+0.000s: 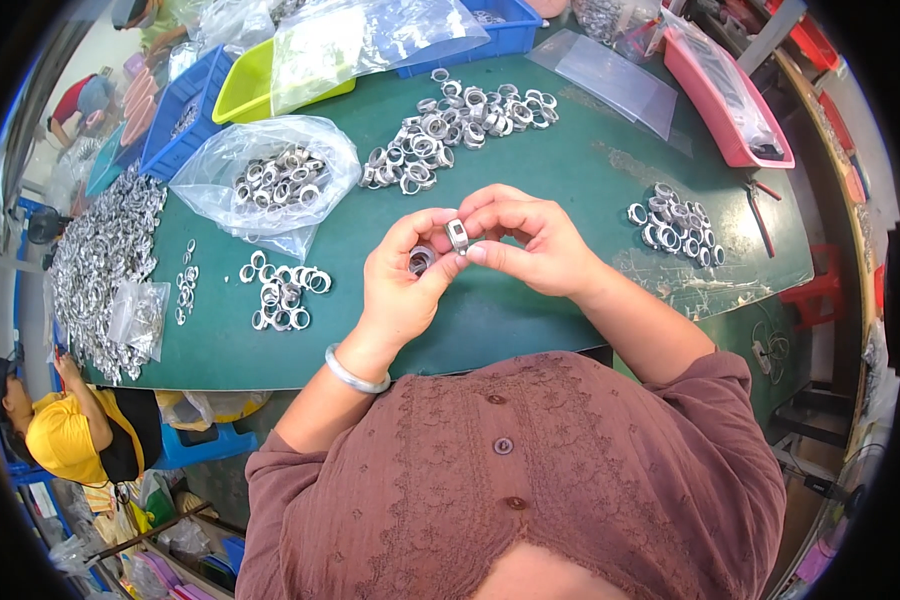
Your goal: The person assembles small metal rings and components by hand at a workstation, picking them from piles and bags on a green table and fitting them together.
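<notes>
left hand (pixel 398 282) pinches metal ring (pixel 459 243), cups second ring (pixel 418 253); right hand (pixel 532 245) shares pinch. slack left hand could drop second ring toward table (pixel 560 325) near edge.

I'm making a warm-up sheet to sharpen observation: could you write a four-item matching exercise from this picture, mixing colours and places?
Things
1. Tabletop
2. Tray at the tabletop's far right corner
3. Bangle
4. Metal piece with a squarish opening

Colours and places
A. Held in the fingers
B. Pink
C. Around the left wrist
D. Green

Pairs: 1-D, 2-B, 3-C, 4-A
</notes>
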Available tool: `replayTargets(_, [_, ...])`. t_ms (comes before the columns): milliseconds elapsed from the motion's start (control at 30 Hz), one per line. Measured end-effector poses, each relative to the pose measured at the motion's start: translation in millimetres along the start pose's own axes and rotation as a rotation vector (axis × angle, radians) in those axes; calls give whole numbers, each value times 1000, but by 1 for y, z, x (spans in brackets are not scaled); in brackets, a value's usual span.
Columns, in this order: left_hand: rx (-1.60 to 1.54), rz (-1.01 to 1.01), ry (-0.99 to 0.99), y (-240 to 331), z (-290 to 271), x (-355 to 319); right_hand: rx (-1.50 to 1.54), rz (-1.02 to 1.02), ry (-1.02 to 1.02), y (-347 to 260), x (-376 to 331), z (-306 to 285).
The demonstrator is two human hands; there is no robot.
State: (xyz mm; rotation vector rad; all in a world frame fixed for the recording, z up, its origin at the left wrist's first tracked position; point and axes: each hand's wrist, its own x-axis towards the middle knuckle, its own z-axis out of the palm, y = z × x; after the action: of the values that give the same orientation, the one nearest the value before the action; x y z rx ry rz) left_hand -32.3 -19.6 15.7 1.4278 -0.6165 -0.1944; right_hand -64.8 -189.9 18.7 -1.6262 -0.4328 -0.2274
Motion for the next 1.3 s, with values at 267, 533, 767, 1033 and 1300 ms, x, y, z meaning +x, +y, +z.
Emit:
replayTargets(267, [69,95,-36,-9,-3,-1,-37,-19,20,-2,-1,3])
replayTargets(533, [-159,-107,-68,-1,-6,-3,-72,-57,18,-1,-1,3])
replayTargets(767, [-192,-135,-94,1,-4,-2,-127,-85,50,-1,-2,2])
replayTargets(1033, [-219,-218,-104,1,3,0,-183,-79,67,-5,-8,-4])
replayTargets(1300, [-216,-313,-151,-1,7,1,-238,-7,92,-5,-17,-7])
